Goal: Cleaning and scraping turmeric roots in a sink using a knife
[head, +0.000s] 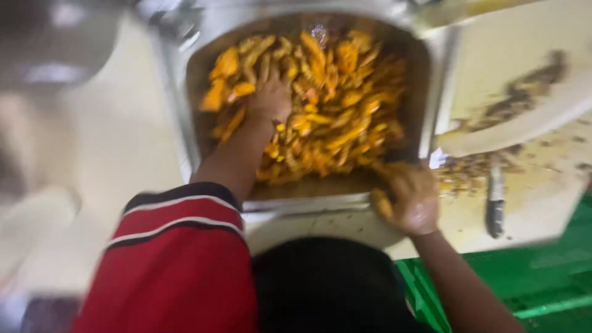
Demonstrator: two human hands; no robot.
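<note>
We look down on a steel sink basin (185,132) heaped with wet orange-yellow root pieces (336,105), long finger-shaped bits lying mostly with their long axes slanting from lower left to upper right, though many cross at other angles. Our left hand (271,98), on a red-sleeved arm, presses palm-down into the pile with its fingers spread and partly buried, while our right hand (410,200) at the basin's near right rim curls around one piece (382,203). Right of the basin, a knife (495,200) lies on the stained counter (542,185), blade pointing away from us, below a tilted pale board (512,105) smeared with brown peelings.
</note>
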